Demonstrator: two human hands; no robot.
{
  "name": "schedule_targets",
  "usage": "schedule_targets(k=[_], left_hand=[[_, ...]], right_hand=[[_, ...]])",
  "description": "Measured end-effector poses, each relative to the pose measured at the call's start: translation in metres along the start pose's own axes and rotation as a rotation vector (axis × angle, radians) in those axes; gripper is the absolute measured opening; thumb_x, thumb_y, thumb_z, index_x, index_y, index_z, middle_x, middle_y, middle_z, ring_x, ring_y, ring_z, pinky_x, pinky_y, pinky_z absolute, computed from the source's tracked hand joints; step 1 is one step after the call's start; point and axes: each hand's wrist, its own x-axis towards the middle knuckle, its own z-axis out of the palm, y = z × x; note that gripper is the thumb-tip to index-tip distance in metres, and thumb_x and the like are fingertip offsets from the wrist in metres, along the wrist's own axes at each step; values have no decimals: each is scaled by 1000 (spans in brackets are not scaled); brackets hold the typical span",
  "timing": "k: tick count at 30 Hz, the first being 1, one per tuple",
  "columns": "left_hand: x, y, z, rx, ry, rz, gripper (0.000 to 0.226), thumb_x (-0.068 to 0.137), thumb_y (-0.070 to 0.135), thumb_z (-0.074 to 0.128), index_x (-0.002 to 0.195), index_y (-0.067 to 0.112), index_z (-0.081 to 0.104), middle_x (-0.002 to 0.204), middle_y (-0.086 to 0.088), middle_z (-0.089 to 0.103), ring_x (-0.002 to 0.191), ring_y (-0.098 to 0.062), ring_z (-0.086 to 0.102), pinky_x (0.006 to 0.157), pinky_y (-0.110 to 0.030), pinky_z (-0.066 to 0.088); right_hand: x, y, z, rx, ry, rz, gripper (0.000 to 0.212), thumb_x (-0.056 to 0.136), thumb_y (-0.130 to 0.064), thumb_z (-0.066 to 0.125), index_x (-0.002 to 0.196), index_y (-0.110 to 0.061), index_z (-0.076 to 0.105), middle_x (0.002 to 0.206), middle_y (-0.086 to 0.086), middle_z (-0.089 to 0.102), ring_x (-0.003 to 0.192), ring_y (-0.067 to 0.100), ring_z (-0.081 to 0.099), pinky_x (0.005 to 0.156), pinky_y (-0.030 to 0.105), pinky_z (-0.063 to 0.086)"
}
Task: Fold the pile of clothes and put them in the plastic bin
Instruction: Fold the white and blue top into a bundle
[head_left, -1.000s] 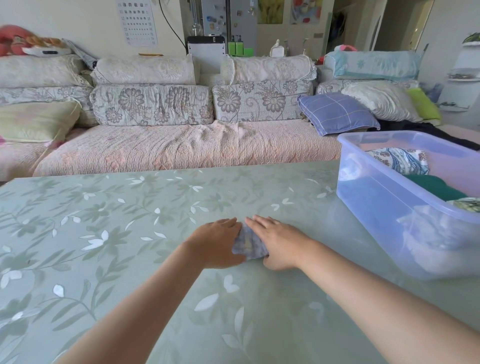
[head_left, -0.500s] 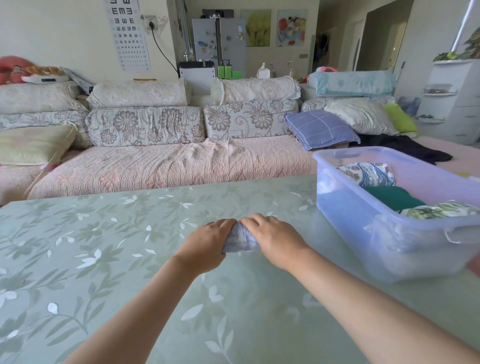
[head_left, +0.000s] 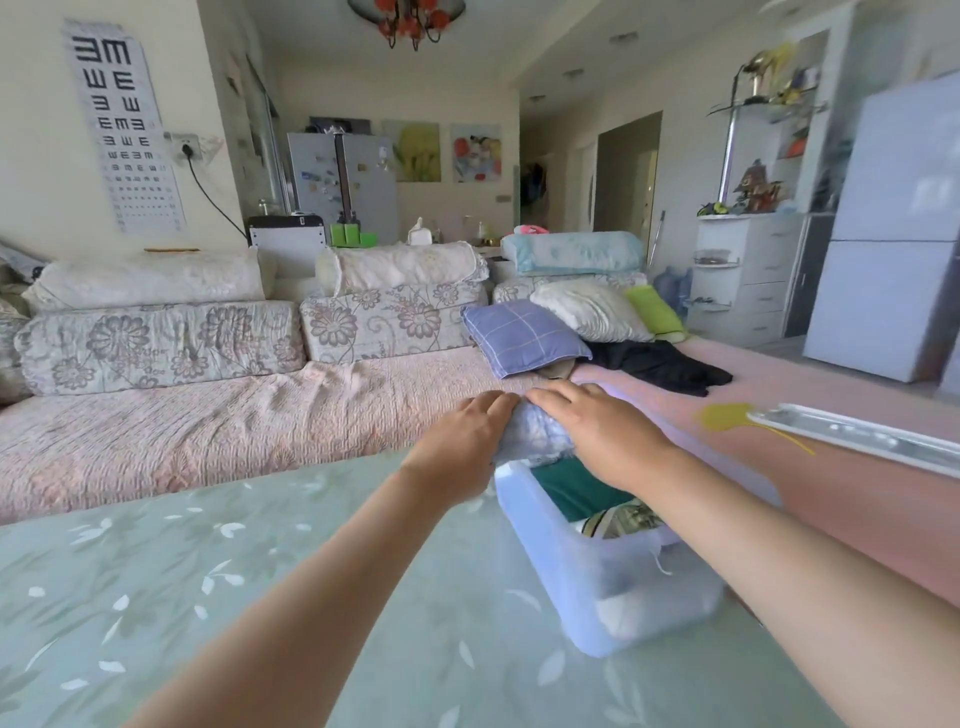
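Note:
A small folded pale blue cloth (head_left: 535, 434) is held between both hands above the far left corner of the clear plastic bin (head_left: 582, 587). My left hand (head_left: 462, 441) grips its left side and my right hand (head_left: 602, 436) grips its right side from above. Inside the bin lie a folded dark green garment (head_left: 571, 488) and a patterned folded piece (head_left: 623, 519), with white cloth showing low through the wall. The bin stands on the green floral table (head_left: 260, 597) at the right.
Behind the table runs a pink-covered sofa (head_left: 234, 415) with floral cushions, a blue checked pillow (head_left: 519, 335) and a black garment (head_left: 660, 366). A metal tray edge (head_left: 852, 434) shows at the right. White drawers (head_left: 743, 275) and a fridge stand farther right.
Both hands lifted the folded blue cloth off the table and carried it right, over the bin's corner. The camera tilted up.

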Motion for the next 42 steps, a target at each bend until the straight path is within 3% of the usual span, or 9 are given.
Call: schedule_targets(k=[10,17,23,26,30,35,37,39,42], left_hand=[[99,56,83,190,-370,-43,84,81,12,73,147,16,22,134,-7,46,122,-29,50,93,-45,50],[99,75,119,230,-515,-105,95,80,8,75,151,10,13,138,-10,44,123,-31,51,92,-44,52],[93,75,116,27,-757,-132,96,87,11,52,153,12,-18,162,-6,0,149,-33,5,116,-49,26],[100,75,107,-45,-778,-100,68,97,9,34,155,5,-1,162,-12,6,147,-35,13,116,-51,24],[101,70,99,-161,-638,-186,59,92,2,35,147,21,32,131,-13,51,111,-29,52,84,-39,48],[93,73,97,-150,-633,-213,54,92,11,50,141,28,34,118,-9,55,95,-23,49,70,-34,43],[94,72,99,-143,-635,-216,55,92,11,52,141,28,32,107,-6,56,92,-23,53,66,-33,42],[95,74,99,-150,-652,-235,59,92,7,50,145,24,28,96,-3,53,89,-23,54,61,-31,43],[97,77,101,-156,-653,-290,44,95,0,38,139,7,39,104,-4,53,88,-21,54,58,-25,39]], right_hand=[[-17,110,51,-23,-252,91,87,81,10,56,155,-25,25,148,-1,36,125,26,46,98,36,45],[-20,126,77,80,-452,67,91,82,18,48,157,-25,20,162,6,22,147,29,24,114,43,34],[-19,122,60,253,-726,244,94,85,-9,46,155,-50,-2,164,-12,-20,152,15,-16,123,46,8],[-16,120,51,352,-765,293,87,92,0,39,155,-50,6,165,-12,-15,154,18,-3,118,36,21],[-15,119,49,293,-607,212,69,92,-2,53,153,-31,35,152,4,38,127,28,49,92,29,44],[-31,114,63,309,-548,247,59,88,-1,57,141,-24,44,143,6,46,117,28,54,79,30,39],[-33,112,63,323,-586,264,66,86,0,51,145,-27,38,153,2,37,135,26,42,97,32,39],[-27,110,58,329,-592,303,66,87,-11,42,149,-31,32,166,1,14,153,24,8,122,40,14],[-21,105,59,320,-579,344,62,99,-33,30,158,-33,11,167,-1,-12,153,21,-15,123,42,-5]])
